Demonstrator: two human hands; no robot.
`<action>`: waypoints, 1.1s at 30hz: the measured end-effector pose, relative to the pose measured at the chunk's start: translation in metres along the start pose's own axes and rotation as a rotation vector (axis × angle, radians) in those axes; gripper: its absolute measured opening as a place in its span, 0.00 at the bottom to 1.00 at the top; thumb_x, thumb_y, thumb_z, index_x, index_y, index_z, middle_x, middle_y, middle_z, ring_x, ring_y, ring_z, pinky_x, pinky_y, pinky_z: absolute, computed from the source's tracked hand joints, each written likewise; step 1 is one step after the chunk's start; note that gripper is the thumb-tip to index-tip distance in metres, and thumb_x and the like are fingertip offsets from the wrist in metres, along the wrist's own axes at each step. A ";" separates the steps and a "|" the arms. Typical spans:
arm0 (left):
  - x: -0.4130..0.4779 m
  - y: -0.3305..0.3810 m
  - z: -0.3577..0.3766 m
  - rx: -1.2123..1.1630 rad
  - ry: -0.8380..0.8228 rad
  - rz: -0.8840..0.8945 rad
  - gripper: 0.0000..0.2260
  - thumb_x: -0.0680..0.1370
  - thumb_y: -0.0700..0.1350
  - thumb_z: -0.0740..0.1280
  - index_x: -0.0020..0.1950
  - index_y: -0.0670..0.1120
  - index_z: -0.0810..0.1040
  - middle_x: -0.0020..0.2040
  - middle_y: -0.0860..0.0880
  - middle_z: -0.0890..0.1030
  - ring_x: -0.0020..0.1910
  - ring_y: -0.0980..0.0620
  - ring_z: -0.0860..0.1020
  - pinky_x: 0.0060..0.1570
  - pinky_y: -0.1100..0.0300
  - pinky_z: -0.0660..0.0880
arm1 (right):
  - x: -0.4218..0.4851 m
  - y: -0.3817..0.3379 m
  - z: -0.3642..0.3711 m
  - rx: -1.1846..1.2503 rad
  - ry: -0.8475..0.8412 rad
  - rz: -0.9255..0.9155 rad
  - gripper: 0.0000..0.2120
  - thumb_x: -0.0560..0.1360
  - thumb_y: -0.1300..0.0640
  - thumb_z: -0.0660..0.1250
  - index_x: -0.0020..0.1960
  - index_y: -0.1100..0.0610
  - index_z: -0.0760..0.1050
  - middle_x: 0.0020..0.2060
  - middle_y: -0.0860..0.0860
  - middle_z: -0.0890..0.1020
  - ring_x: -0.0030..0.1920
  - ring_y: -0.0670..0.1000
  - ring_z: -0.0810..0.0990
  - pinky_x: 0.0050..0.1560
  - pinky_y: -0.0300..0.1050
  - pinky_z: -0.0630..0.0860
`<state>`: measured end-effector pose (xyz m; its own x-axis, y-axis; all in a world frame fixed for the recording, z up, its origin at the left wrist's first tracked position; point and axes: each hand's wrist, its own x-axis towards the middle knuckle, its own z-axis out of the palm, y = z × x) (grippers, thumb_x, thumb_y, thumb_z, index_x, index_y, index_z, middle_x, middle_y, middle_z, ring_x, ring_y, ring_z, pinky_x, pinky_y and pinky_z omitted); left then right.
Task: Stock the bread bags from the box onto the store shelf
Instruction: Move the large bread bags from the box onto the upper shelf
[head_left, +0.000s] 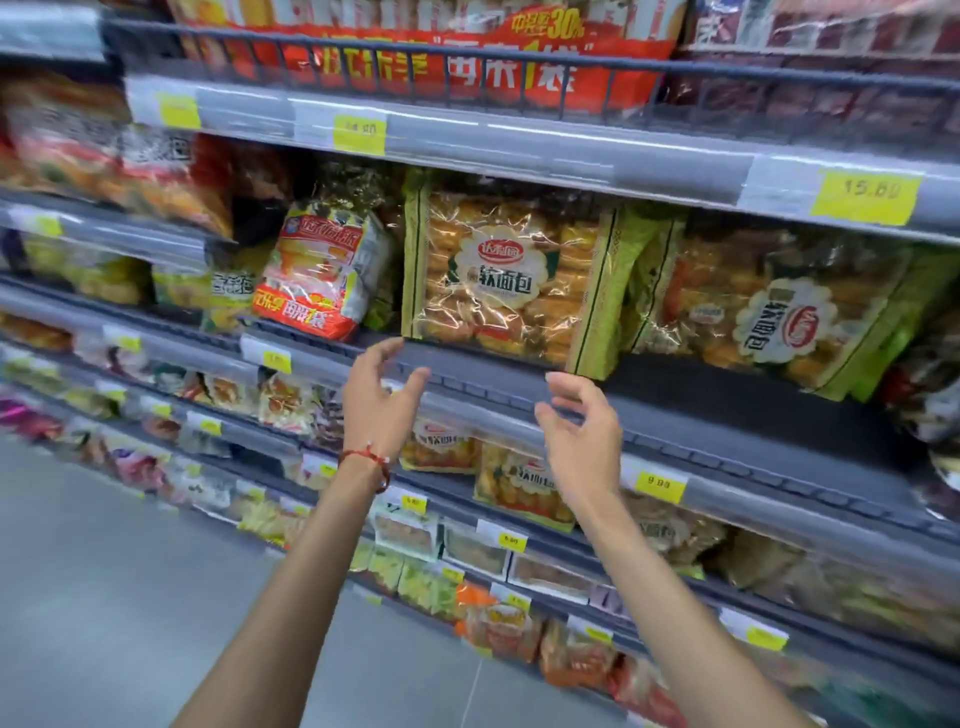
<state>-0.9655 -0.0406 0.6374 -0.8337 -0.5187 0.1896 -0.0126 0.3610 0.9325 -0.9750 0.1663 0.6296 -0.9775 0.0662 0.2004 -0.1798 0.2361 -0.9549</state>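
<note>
A green-edged clear bread bag (506, 278) stands upright on the grey shelf (691, 415) at chest height. A second bag of the same kind (779, 317) leans sideways to its right. My left hand (382, 402) hovers just below the upright bag's lower left corner, fingers relaxed and holding nothing. My right hand (582, 434) hangs below the bag's lower right corner, fingers loosely spread, also holding nothing. Neither hand touches the bag. The box is out of view.
A red and white snack bag (322, 270) stands left of the upright bag. Bare shelf lies in front of the leaning bag. Yellow price tags (658, 486) line the shelf rails. Lower shelves hold several packets, and grey floor (104, 597) lies at the left.
</note>
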 end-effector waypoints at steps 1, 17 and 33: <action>-0.017 -0.005 -0.007 -0.002 0.003 -0.017 0.15 0.78 0.47 0.70 0.64 0.50 0.75 0.63 0.50 0.77 0.62 0.52 0.74 0.62 0.47 0.74 | -0.013 0.002 0.003 0.009 -0.052 0.004 0.13 0.80 0.64 0.69 0.62 0.51 0.79 0.58 0.46 0.81 0.56 0.39 0.78 0.49 0.25 0.74; -0.387 -0.080 -0.065 0.181 0.303 -0.498 0.11 0.76 0.43 0.70 0.59 0.48 0.81 0.55 0.52 0.82 0.54 0.53 0.80 0.48 0.70 0.72 | -0.252 0.104 -0.037 0.035 -0.893 0.161 0.17 0.75 0.73 0.67 0.55 0.52 0.80 0.48 0.48 0.84 0.48 0.42 0.83 0.51 0.31 0.75; -0.748 -0.134 -0.142 0.126 0.474 -0.923 0.12 0.79 0.41 0.67 0.61 0.46 0.80 0.54 0.51 0.82 0.53 0.53 0.79 0.53 0.60 0.76 | -0.560 0.147 -0.113 -0.187 -1.369 0.383 0.09 0.80 0.61 0.68 0.58 0.51 0.81 0.50 0.45 0.82 0.52 0.47 0.81 0.54 0.39 0.77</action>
<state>-0.2615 0.1888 0.4145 -0.1692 -0.8749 -0.4538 -0.6151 -0.2661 0.7422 -0.4417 0.2732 0.4022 -0.3161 -0.7899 -0.5256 0.0257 0.5466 -0.8370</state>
